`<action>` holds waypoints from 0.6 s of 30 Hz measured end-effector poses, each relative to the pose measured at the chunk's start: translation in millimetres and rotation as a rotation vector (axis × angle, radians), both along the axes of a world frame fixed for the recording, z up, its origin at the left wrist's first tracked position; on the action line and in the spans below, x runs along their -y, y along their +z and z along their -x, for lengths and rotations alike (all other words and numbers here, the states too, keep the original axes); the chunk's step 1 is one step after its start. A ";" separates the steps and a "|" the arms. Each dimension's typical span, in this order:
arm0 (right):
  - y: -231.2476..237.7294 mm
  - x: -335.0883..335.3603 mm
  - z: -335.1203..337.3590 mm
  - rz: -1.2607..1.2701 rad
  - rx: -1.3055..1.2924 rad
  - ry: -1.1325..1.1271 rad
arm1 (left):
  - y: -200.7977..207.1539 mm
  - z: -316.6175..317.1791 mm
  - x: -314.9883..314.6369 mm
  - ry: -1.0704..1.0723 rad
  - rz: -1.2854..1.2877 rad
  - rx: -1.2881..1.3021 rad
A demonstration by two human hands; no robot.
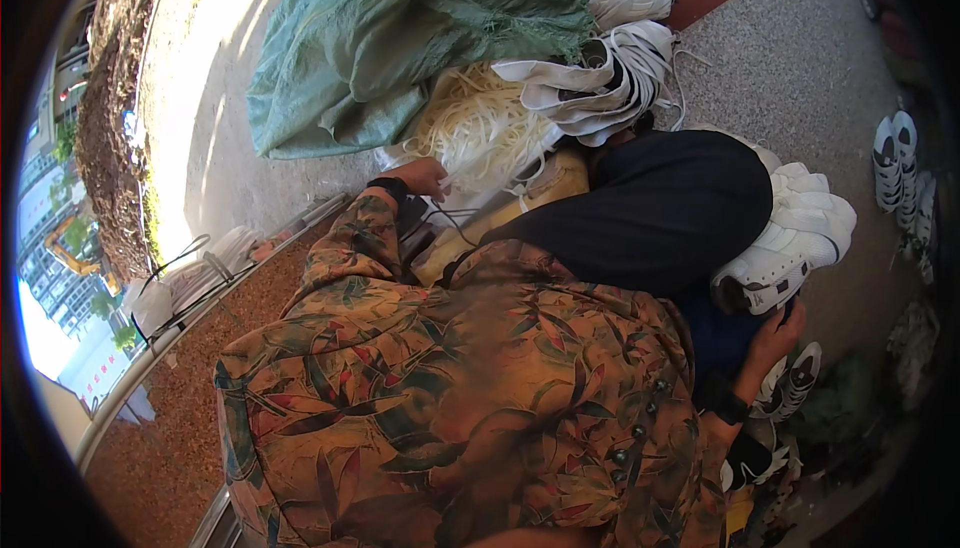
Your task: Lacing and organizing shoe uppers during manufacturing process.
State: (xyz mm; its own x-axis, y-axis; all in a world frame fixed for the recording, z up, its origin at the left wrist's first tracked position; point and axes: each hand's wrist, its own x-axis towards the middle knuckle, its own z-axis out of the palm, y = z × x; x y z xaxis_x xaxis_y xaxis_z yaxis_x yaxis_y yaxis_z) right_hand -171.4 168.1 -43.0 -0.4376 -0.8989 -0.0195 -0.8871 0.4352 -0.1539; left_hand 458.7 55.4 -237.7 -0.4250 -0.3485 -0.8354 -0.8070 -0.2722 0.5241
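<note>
My left hand (428,178) has its fingers closed at the near edge of a heap of cream flat shoelaces (470,118); a pale strand shows at the fingertips. The laces spill from beneath a green woven sack (350,58) onto clear plastic. On the right, my right hand (776,345) is closed at the lower edge of a white shoe (768,273) beside my knee; part of the grip is hidden. More white shoe uppers, nested in a row (805,203), lie just behind that shoe. A thin dark cord (452,223) hangs below my left hand.
Further stacks of white uppers (605,78) lie beside the sack. Pairs of sneakers (895,158) stand on the grey floor at far right, and others (795,383) lie near my right wrist. A metal rail (165,343) and a bundled bag (190,283) are at left.
</note>
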 end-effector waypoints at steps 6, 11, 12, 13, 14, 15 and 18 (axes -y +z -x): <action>-7.2 -2.9 7.1 0.012 -0.017 0.015 | 18.9 -27.8 5.2 -0.178 0.182 0.269; -9.3 -3.0 9.5 0.025 -0.003 0.016 | -24.3 10.1 45.6 0.403 0.787 0.356; -9.3 -3.3 9.4 0.025 0.015 0.004 | -37.7 18.7 55.2 0.505 0.775 0.237; -9.2 -3.5 9.4 0.024 0.035 0.006 | -52.1 26.9 65.3 0.493 0.727 0.240; -9.0 -3.9 9.2 0.024 0.023 -0.019 | -66.8 35.9 75.1 0.599 0.620 0.221; -9.1 -4.1 9.0 0.022 0.030 -0.019 | -79.6 42.2 81.8 0.711 0.502 0.204; -8.7 -4.7 8.8 -0.007 0.024 -0.032 | -109.2 54.8 93.0 1.020 0.137 0.026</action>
